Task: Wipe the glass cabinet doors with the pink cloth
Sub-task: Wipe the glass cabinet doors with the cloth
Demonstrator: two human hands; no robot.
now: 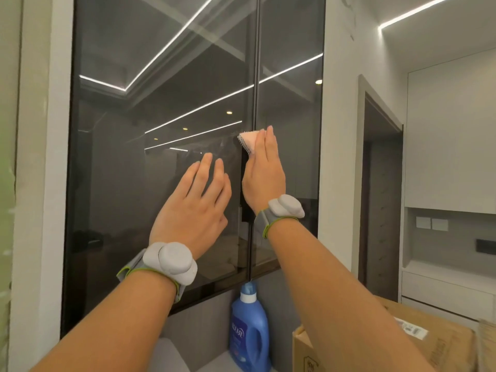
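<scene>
Two dark glass doors (161, 157) fill the upper left and centre of the frame, mirroring ceiling light strips and meeting at a thin vertical seam. Two bare forearms rise from the bottom edge, each with a grey wristband (169, 260). The left hand (193, 208) lies open and flat on the left door, fingers spread. The right hand (264, 173), fingers straight, presses one pink cloth (248, 140) against the seam at centre. One blue bottle (249, 328) stands below.
</scene>
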